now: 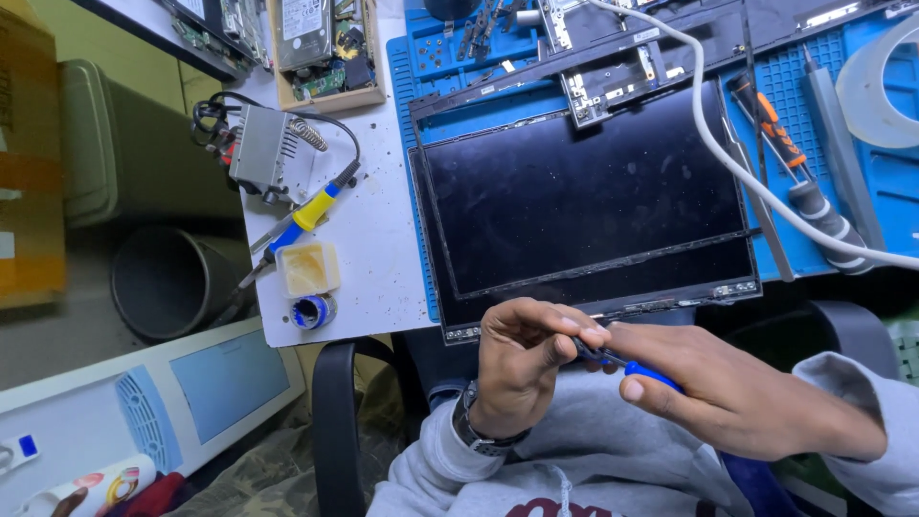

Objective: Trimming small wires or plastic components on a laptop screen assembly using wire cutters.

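Right now we hold a small screwdriver with a blue handle (pixel 643 371) between both hands, just below the near edge of the work, at about six o'clock in the view. Our right hand (pixel 737 393) is closed around the blue handle, thumb pressed on top; our left hand (pixel 522 359) is pinched narrow on the dark tip end, fingers curled in, so neither hand is open.

At twelve o'clock from the hands lies the dark rectangular laptop screen panel (pixel 584 201), flat on a blue silicone repair mat (pixel 890 191). We judge the work to be partway: the panel lies bare, with its thin frame strips loose around it, and more stripped parts (pixel 613 81) sit beyond it at twelve o'clock. What remains we cannot tell.

At two o'clock a thick white cable (pixel 728 158) crosses the mat past an orange-and-black screwdriver (pixel 790 172). At ten o'clock, on the speckled white table (pixel 383 239), rest a soldering iron with a blue-and-yellow grip (pixel 302 218), its metal stand (pixel 268 148) and a small tub of yellowish flux (pixel 308 270).
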